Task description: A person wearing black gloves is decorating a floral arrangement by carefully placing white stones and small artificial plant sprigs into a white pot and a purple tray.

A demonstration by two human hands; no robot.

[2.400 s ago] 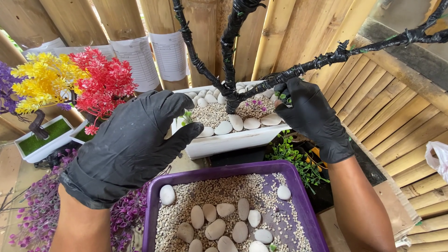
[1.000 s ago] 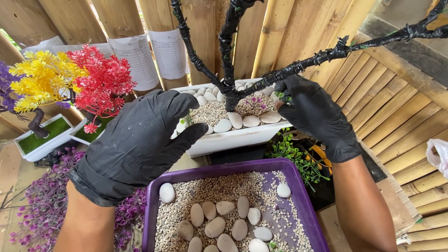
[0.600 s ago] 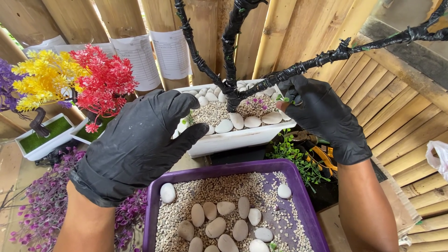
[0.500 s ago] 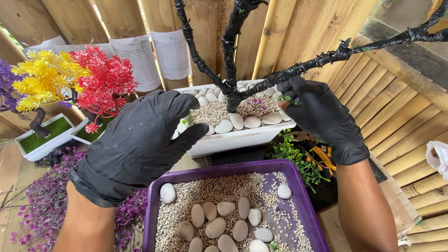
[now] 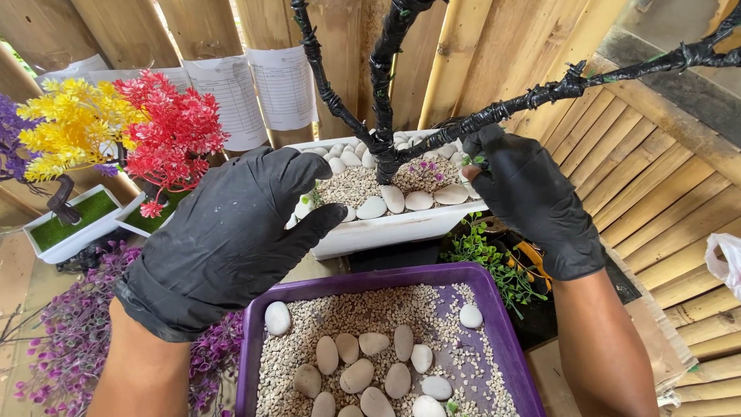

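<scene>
Nearest to me sits a purple tray filled with fine gravel, with smooth pale stones lying loose on top. Purple artificial foliage lies to its left on the floor.

Above the tray, my left hand, in a black glove, is held with fingers spread and apart, gripping nothing. Its fingertips are at the near-left corner of the white rectangular planter; I cannot tell whether they touch it.

My right hand, also gloved in black, is at the planter's right end. Thumb and forefinger are pinched together on a small green sprig, just over the planter's rim.

The planter holds gravel and a row of white stones. From its middle rises a bare tree trunk wrapped in black tape, with one long branch running out to the right above my right hand.

Green plastic leaves lie below the planter on the right. Farther left stand small trees with red and yellow foliage in white pots. Behind everything, paper sheets hang on a bamboo wall.
</scene>
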